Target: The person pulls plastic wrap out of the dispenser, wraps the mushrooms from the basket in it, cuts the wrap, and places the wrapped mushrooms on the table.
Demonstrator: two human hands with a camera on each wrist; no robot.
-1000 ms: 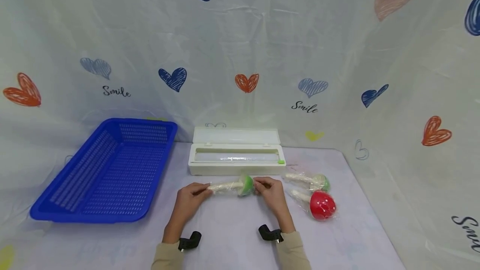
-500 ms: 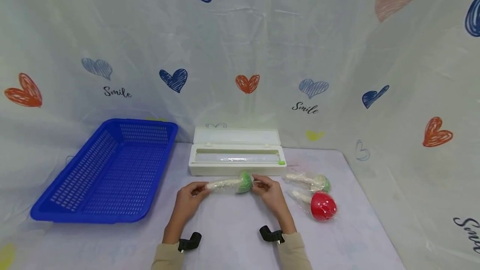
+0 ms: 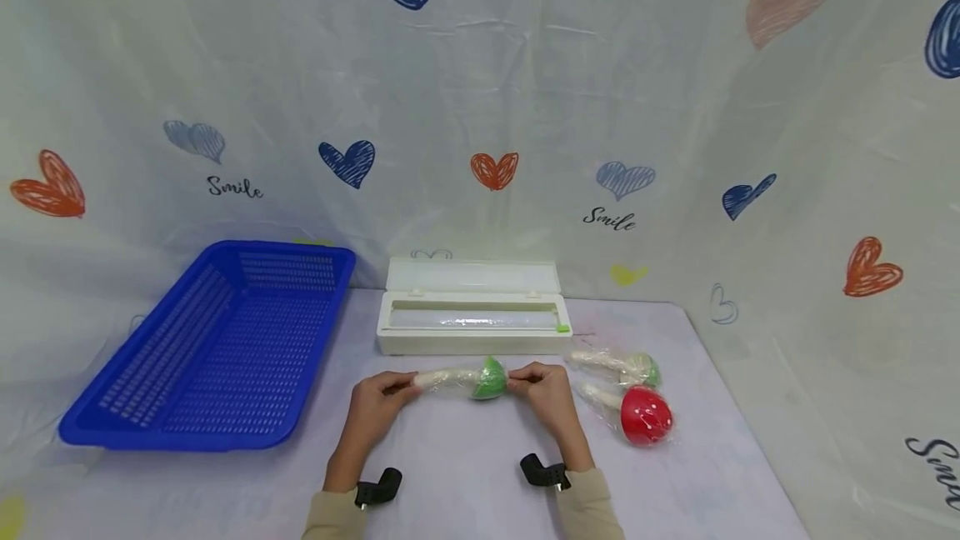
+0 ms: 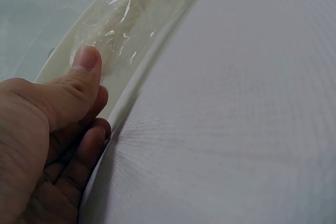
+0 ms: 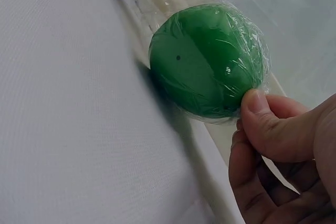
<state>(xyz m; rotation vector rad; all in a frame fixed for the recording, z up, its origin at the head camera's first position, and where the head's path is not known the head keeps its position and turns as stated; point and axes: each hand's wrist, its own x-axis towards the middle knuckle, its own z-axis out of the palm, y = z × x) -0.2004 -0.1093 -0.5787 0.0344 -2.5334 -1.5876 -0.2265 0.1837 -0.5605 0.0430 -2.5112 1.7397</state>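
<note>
A mushroom with a green cap [image 3: 490,379] and a pale stem [image 3: 448,378], wrapped in clear film, is held crosswise over the table between both hands. My left hand [image 3: 377,403] pinches the stem end; in the left wrist view its thumb [image 4: 86,61] presses on the film. At the cap side, my right hand [image 3: 549,394] pinches the wrapping by the cap's edge, and the right wrist view shows the shiny green cap [image 5: 205,59] close up. Behind it stands a white cling film dispenser [image 3: 474,344] with its lid raised and a roll inside.
Two more film-wrapped mushrooms lie to the right: a red-capped one [image 3: 647,415] and a pale green one [image 3: 637,368]. A blue plastic basket [image 3: 247,373] stands on the left. A white curtain printed with hearts hangs behind the table.
Both hands keep their hold on the wrapped mushroom. Its cap end and my right hand have come slightly nearer to me, and the cap looks a little turned.
</note>
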